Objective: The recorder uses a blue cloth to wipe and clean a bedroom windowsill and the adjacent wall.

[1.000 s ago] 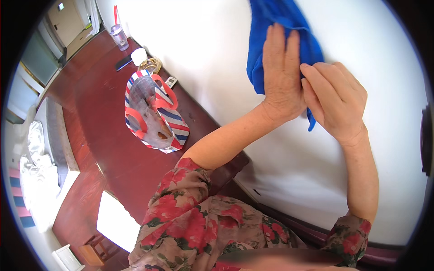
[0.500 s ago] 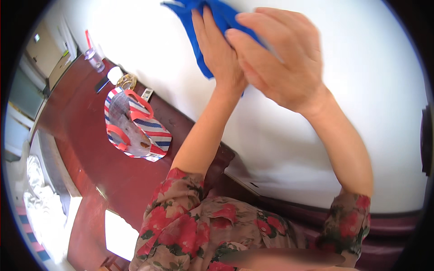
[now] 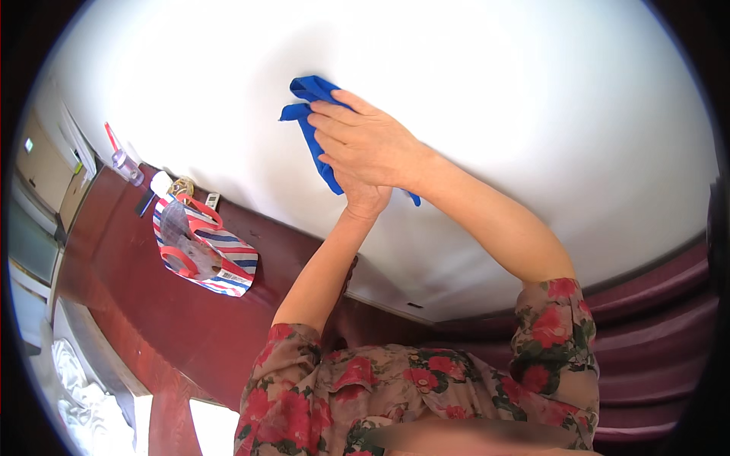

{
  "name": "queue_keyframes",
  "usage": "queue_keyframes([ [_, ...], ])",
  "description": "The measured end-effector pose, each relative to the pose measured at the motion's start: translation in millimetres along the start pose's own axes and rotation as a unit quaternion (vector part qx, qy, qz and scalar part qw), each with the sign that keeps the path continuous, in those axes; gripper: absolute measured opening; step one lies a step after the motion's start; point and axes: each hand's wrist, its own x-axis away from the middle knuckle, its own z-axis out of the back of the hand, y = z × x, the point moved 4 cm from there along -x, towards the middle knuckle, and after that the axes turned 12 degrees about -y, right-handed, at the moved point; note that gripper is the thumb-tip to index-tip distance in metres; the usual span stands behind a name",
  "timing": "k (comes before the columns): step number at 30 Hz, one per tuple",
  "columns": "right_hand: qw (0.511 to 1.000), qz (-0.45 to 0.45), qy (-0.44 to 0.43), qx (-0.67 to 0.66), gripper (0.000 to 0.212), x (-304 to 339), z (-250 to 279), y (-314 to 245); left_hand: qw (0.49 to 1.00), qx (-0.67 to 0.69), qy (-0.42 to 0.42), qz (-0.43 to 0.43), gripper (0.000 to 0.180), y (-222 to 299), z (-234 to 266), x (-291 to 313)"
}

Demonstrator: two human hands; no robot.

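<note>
A folded blue cloth (image 3: 322,163) is at my hands, in front of the white wall. My right hand (image 3: 372,140) lies across it, its fingers bent over the cloth's upper part and closed on it. Beneath sits my left hand (image 3: 369,196), of which only the heel and wrist show; its fingers are hidden behind the right hand and the cloth. One corner of the cloth sticks out to the left, and a small blue tip pokes out below the right wrist.
On the dark red tabletop (image 3: 144,273) to the left stands a striped bag (image 3: 236,262) with red handles. Behind it are a clear bottle (image 3: 128,169), a gold-patterned round object (image 3: 182,187) and a small white item (image 3: 212,201). A maroon curtain (image 3: 646,327) hangs at the right.
Both hands and the cloth are lower in view. My right hand, raised and apart from the cloth before, has moved left over my left hand and onto the cloth. The view has shifted.
</note>
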Motion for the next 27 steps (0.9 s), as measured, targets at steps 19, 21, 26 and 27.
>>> queue_keyframes([
  [19, 0.913, -0.318, 0.226, 0.124, 0.022, 286.8, 157.4, 1.3, 0.905, 0.004, -0.197, -0.378, 0.046, 193.8, -164.9, 25.9],
  [21, 0.891, -0.369, 0.225, 0.141, 0.029, 317.2, 161.9, -9.8, 0.869, 0.109, -0.292, -0.384, 0.041, 204.2, -178.5, 32.8],
  [26, 0.877, -0.448, 0.144, 0.099, 0.066, 309.5, 146.3, -27.6, 0.881, 0.251, -0.231, -0.326, 0.039, 202.0, -168.4, 20.2],
  [27, 0.868, -0.469, 0.112, 0.118, 0.072, 298.0, 137.4, -30.4, 0.89, 0.263, -0.216, -0.304, 0.04, 199.1, -167.9, 17.2],
])
